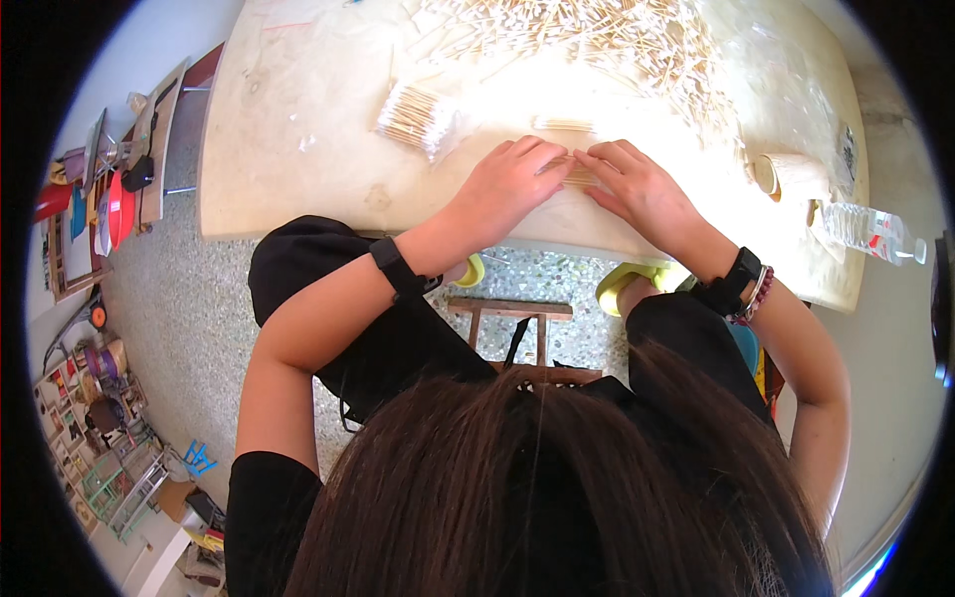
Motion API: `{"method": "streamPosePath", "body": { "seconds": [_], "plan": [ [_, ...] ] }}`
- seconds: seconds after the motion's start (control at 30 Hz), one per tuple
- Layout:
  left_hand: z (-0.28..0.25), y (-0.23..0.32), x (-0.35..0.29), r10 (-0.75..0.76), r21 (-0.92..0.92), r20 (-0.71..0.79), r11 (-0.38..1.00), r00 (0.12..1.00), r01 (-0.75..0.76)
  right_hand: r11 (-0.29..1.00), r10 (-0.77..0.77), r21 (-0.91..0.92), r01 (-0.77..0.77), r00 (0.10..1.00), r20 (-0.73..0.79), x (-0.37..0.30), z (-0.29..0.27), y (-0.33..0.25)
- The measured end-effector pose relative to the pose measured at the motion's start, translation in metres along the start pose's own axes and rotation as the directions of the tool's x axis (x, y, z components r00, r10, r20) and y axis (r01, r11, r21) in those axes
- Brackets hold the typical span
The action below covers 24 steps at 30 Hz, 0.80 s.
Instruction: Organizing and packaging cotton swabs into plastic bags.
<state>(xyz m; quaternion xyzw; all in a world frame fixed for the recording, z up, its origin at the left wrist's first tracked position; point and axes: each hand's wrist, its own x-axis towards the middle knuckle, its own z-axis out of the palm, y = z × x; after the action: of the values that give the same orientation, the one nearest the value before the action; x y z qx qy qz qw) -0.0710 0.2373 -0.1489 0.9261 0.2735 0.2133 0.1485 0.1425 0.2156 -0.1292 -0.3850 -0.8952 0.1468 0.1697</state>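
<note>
My left hand (509,189) and my right hand (642,191) meet near the table's front edge. Between their closed fingers lies a small bundle of cotton swabs (578,175), gripped from both sides; the fingertips partly cover it. Just beyond my hands, a short row of cotton swabs (564,125) rests on the table. To the left of it sits a clear plastic packet of cotton swabs (411,116). A large loose heap of cotton swabs (637,45) spreads over the far side, partly washed out by glare.
The pale table (298,184) has rounded corners. At its right lie a clear plastic bottle (867,231) on its side, a beige roll (796,177) and clear plastic film (796,90). A wooden stool (512,310) stands below, between my feet.
</note>
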Motion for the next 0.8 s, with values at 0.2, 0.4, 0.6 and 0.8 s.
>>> {"method": "streamPosePath", "body": {
  "seconds": [0.2,0.4,0.6,0.8],
  "plan": [
    [0.0017,-0.0028,-0.0002,0.047,0.023,-0.045,0.999,0.998,-0.046,1.0,-0.014,-0.01,0.013,0.999,-0.03,-0.0002,0.0025,0.005],
    [0.0047,-0.0031,0.0017,-0.026,-0.105,-0.072,0.994,0.997,0.019,0.995,0.035,0.094,-0.031,0.998,-0.044,0.0007,0.0014,0.0048],
    [0.0068,-0.0045,0.0032,-0.041,-0.131,-0.121,0.991,0.992,0.025,0.995,0.057,0.082,-0.051,0.995,-0.077,0.002,0.0042,0.0019],
    [0.0039,-0.0031,0.004,-0.037,-0.181,-0.098,0.983,0.995,0.019,0.978,0.123,0.175,-0.113,0.991,-0.051,0.0026,0.0041,0.0029]
  ]
}}
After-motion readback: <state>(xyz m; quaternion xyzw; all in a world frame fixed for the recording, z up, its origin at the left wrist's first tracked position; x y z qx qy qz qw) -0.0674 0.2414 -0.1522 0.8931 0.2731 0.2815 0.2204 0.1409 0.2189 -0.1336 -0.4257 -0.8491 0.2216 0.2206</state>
